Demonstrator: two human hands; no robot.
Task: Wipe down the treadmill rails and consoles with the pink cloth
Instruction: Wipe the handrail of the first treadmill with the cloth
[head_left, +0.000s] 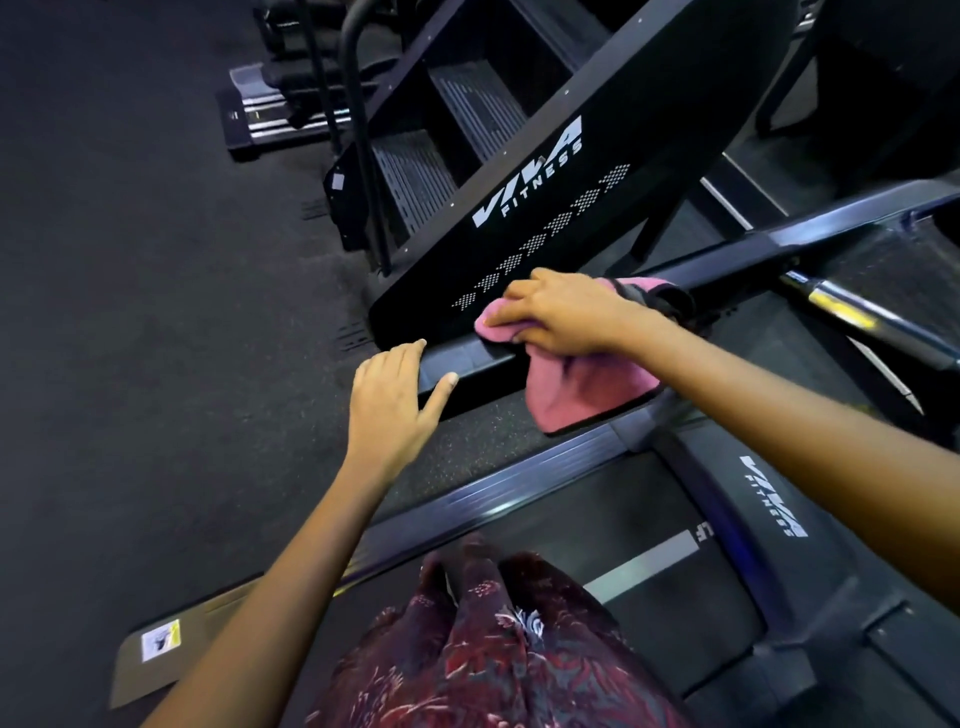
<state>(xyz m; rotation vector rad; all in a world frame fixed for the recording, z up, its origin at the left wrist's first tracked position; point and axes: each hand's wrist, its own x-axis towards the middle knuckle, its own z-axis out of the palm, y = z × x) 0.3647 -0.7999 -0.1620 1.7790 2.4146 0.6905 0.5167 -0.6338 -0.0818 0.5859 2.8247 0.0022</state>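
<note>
I take the handrail (470, 361) as my landmark; it runs from its free end, near the middle of the view, up toward the right. On the left of this end, my left hand (392, 402) rests on the end cap with fingers straight and apart, gripping nothing; I judge it only steadies me and the rail while I lean over. Just to the right, on top of the rail, my right hand (563, 314) presses down the pink cloth (571, 395) with fingers bent over it. One part of the cloth is bunched under the palm, the other part hangs below the rail on my side, so the top and the side can both be wiped. Behind the rail stands a stair machine (530, 176), and below the rail is the treadmill belt (649, 566). The console I cannot see.
</note>
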